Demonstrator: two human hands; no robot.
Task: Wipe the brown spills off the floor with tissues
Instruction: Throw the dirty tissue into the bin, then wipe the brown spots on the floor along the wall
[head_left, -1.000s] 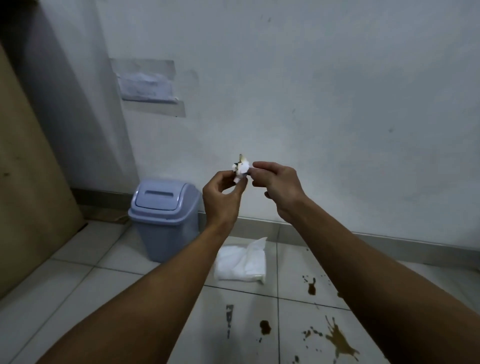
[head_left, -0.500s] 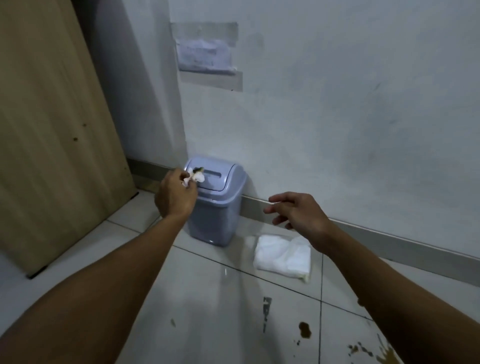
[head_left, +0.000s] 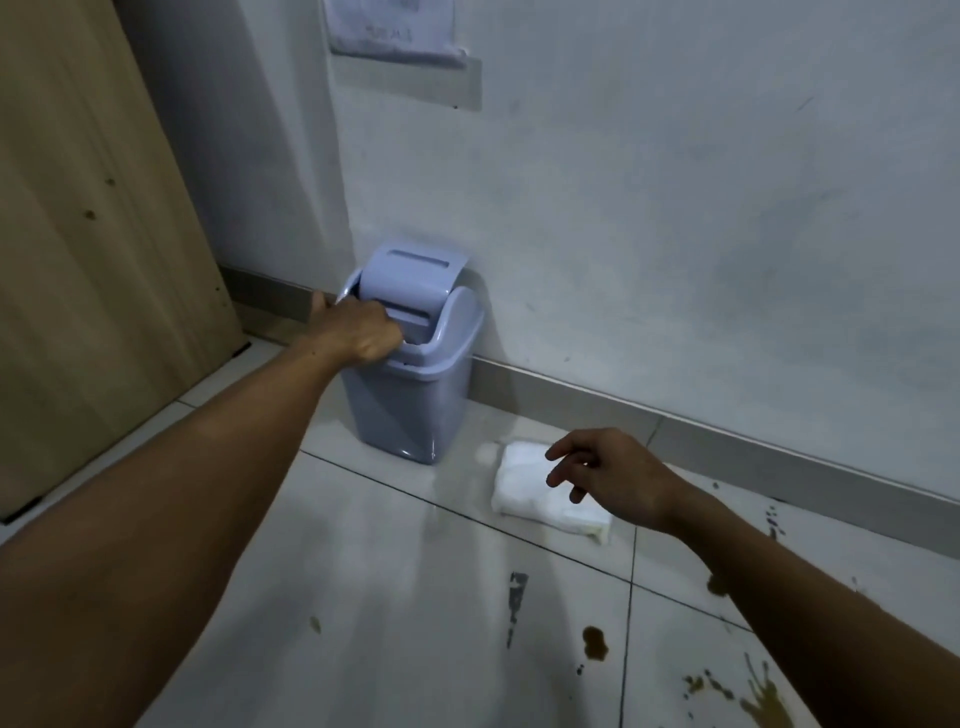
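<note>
We have only the head view, looking forward and down from above. It faces the wall (head_left: 675, 208) and the tiled floor (head_left: 363, 597) near us.

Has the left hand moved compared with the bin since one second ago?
Yes. The left hand went from mid-air down to the blue swing-lid bin, pushing its lid inward.

Paper notice (head_left: 393, 26) taped to the wall, its print too blurred to read; no other lettering
</note>
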